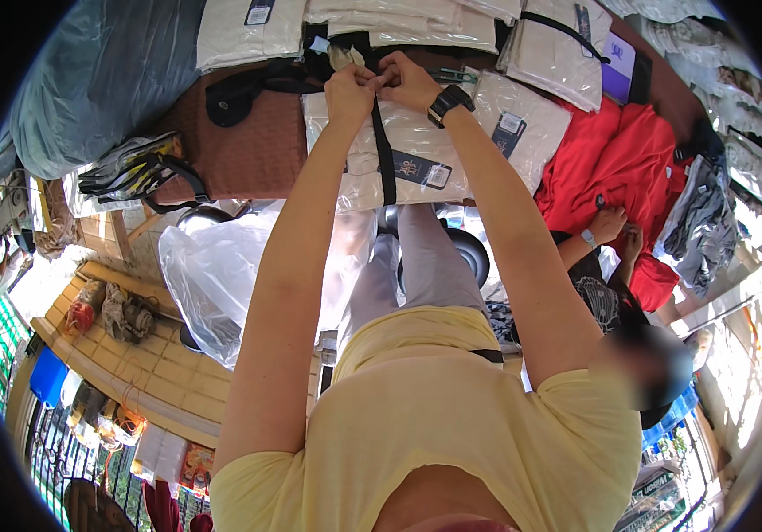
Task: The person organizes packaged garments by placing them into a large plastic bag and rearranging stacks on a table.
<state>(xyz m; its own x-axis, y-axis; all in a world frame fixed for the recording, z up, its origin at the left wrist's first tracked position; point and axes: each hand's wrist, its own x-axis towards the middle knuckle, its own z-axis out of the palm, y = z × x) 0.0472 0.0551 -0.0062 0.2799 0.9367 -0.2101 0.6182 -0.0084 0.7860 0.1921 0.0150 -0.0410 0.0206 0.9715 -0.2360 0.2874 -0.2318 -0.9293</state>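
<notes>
Cream folded garments in a clear plastic pack (354,182) lie in front of me at the table's near edge, with a dark label card (421,170) showing through. A black fabric strap (384,160) runs over the pack from its near edge up to my fingers. My left hand (350,93) and my right hand (406,84) meet at the strap's upper end, fingers pinched together on it. Whether a knot lies between the fingertips is hidden. A black watch is on my right wrist. Beside it, another cream garment pack (523,124) lies to the right.
The brown table (239,146) carries a black strap coil (228,102), more cream packs (252,40) and a strapped stack (558,53) at the back. Red garments (607,151) lie right, near a co-worker's hand (607,226). Clear plastic sheeting (212,275) hangs below the front edge.
</notes>
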